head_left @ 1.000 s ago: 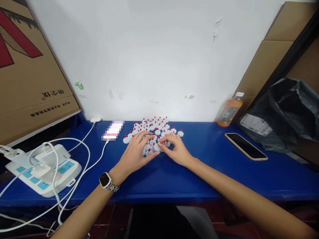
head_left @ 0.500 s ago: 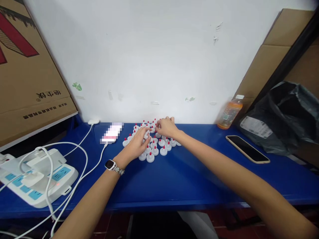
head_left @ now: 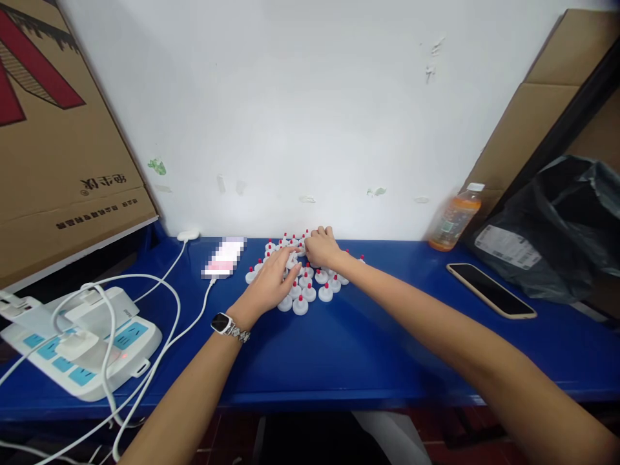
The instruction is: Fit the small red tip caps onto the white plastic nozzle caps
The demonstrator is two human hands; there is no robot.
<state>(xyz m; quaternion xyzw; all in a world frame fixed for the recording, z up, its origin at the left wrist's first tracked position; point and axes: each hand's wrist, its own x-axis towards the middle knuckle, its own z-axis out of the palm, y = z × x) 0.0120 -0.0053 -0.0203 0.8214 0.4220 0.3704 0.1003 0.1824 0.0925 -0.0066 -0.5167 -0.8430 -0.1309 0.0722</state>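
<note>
Blue table (head_left: pixel 378 361) taken as landmark. At its left end, a white power strip (head_left: pixel 130 337) is seen, fitted with plugs (head_left: pixel 77 344) and crossed by white cables (head_left: pixel 179 301); a printed cardboard box (head_left: pixel 58 155) is noted beyond. At the table's right end, a phone (head_left: pixel 491 290) is laid flat, near a dark plastic bag (head_left: pixel 562 226) bearing a white label (head_left: pixel 506 245). By the table's back edge, right side, a bottle (head_left: pixel 455 219) of orange drink is observed. Behind the table, a scuffed white wall (head_left: pixel 290 116) is recorded.

Red-tipped white caps (head_left: pixel 325 294): several concealed behind the left hand (head_left: pixel 268 281) and right hand (head_left: pixel 322 248); neither grip can be confirmed. Left of the caps: smartphone (head_left: pixel 224 257) screen pixelated, cardboard box (head_left: pixel 58 148) cut off by frame edge. Right of the caps: black plastic bag (head_left: pixel 557 213) likewise cut off, its label (head_left: pixel 507 247) illegible.
</note>
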